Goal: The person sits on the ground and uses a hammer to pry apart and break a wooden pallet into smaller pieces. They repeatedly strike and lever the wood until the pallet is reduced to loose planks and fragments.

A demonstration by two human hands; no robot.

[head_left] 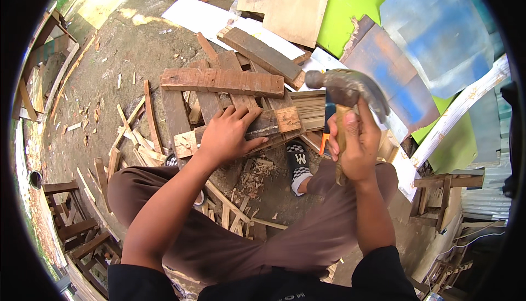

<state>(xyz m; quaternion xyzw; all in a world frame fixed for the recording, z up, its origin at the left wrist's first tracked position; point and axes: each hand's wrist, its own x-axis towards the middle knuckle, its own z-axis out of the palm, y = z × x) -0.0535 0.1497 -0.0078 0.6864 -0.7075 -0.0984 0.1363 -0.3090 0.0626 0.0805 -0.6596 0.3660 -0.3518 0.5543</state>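
My left hand (pixel 226 135) grips a short wooden block (pixel 287 119), dark along its middle with pale ends. The fingers lie over its far side, with the thumb on the near side. Under the block is a stack of brown boards (pixel 176 106). Held up just right of the stack is a claw hammer (pixel 341 146), my right hand (pixel 360 146) closed around its wooden handle. Its worn metal head is raised above the boards and slightly blurred. Beyond the left hand, a reddish-brown plank (pixel 222 82) lies across the stack. Partly hidden behind the right hand is an orange-edged thing (pixel 323 143).
A thick grey-brown beam (pixel 260 54) rests at the stack's far side. Thin offcuts (pixel 145 150) litter the ground to the left, and wood chips (pixel 249 183) lie between my feet. Painted panels (pixel 435 32) lean at the far right. A small wooden stool (pixel 446 188) stands at right.
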